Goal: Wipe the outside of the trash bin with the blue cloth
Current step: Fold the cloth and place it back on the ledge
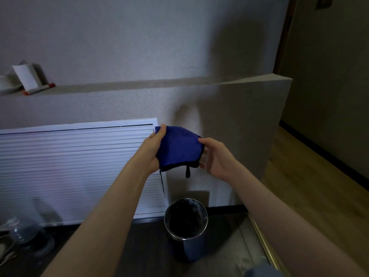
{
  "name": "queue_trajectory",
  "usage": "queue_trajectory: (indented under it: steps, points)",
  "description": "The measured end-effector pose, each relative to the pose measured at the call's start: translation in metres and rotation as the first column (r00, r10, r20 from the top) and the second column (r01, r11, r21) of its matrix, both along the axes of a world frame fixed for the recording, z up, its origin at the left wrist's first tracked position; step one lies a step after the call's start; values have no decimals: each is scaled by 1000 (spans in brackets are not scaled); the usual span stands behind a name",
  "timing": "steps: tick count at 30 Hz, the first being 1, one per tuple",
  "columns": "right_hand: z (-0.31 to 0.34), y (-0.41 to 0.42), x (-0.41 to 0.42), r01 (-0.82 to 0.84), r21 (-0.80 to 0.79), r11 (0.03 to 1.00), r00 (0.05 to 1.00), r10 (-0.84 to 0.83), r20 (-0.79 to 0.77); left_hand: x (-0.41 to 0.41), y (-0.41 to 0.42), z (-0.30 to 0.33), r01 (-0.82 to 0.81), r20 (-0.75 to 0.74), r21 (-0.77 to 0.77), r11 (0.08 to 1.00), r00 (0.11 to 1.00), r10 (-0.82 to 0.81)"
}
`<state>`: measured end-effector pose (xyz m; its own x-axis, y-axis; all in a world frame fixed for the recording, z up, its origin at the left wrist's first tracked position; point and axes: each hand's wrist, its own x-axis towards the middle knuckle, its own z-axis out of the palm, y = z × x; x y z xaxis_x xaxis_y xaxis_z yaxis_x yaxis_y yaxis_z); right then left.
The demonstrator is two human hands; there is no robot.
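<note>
Overhead, both bare forearms reach forward above the trash bin [186,226], holding the blue cloth [177,148] in the air between them. The left hand [152,152] grips the cloth's left edge, thumb curled over the top corner. The right hand [216,157] pinches the right edge, thumb on top and fingers spread loosely beneath. Directly below the cloth, the bin stands upright on the dark floor [139,246], just beside the white louvered panel [75,170] to its left and close to the beige wall [229,126] behind it; bare floor lies to its right. The cloth is folded, deep blue with black trim, a small loop and a loose thread dangling. The bin is round, metal-rimmed and dark inside.
</note>
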<state>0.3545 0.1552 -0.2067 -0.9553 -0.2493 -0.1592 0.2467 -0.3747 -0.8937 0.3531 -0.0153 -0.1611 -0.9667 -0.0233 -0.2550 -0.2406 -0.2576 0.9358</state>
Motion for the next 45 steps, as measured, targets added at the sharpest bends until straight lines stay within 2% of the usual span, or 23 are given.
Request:
queue_trajectory:
  steps: [2, 4, 10, 13, 15, 17, 19, 21, 26, 29, 33, 35, 38, 40, 41, 43, 44, 45]
  points:
    - [-1, 2, -7, -35, -96, 995, 999, 37, 18, -7, 5, 1, -9, 60, 28, 1000, 998, 7]
    - [-1, 4, -15, -43, -125, 991, 998, 48, 37, -16, 8, 2, 8, 98, 63, 998, 995, -14]
    - [5, 7, -51, -50, -34, 998, 989, 54, 141, -52, 7, -2, 203, 65, 114, 973, 975, -211]
    - [12, 12, -78, 26, -26, 999, 983, -21, 184, -75, -1, -7, 282, 57, 90, 955, 956, -288]
    - [16, 13, -100, 92, 41, 995, 989, -96, 112, -95, -3, -10, 258, 5, 39, 965, 966, -258]
    - [20, 10, -126, 187, 168, 968, 982, -179, -59, -118, -1, -11, 160, -79, -80, 984, 983, -167]
    - [29, 4, -151, 293, 266, 919, 940, -225, -256, -145, 2, -6, 56, -168, -198, 979, 982, -90]
    - [41, 1, -176, 386, 321, 865, 888, -255, -382, -172, 5, 5, -12, -228, -253, 967, 972, -48]
    - [82, 1, -230, 484, 388, 784, 838, -286, -465, -228, 10, 42, -61, -267, -274, 960, 964, -15]
    - [114, 5, -261, 442, 417, 794, 868, -261, -423, -261, 10, 72, -7, -194, -227, 974, 980, -38]
    - [153, 11, -311, 267, 349, 898, 959, -212, -189, -305, 8, 116, 77, -83, -142, 987, 993, -90]
    - [165, 14, -334, 216, 289, 933, 976, -199, -86, -324, 6, 132, 80, -83, -161, 984, 992, -94]
    - [170, 13, -358, 220, 302, 928, 975, -215, -51, -346, 8, 141, 42, -100, -254, 966, 993, -69]
    - [167, 11, -366, 222, 430, 875, 975, -204, -88, -360, 11, 137, 10, -82, -349, 937, 996, -41]
    - [164, 12, -369, 224, 564, 795, 975, -177, -137, -365, 12, 135, 2, -67, -437, 900, 997, -34]
    - [157, 14, -371, 252, 839, 481, 966, -82, -244, -370, 14, 129, 12, -28, -675, 738, 999, -41]
    - [153, 16, -369, 304, 885, 352, 951, -52, -306, -370, 14, 126, 12, -29, -770, 637, 998, -53]
    - [151, 17, -365, 369, 881, 296, 925, -21, -380, -369, 13, 122, -15, -70, -826, 564, 995, -76]
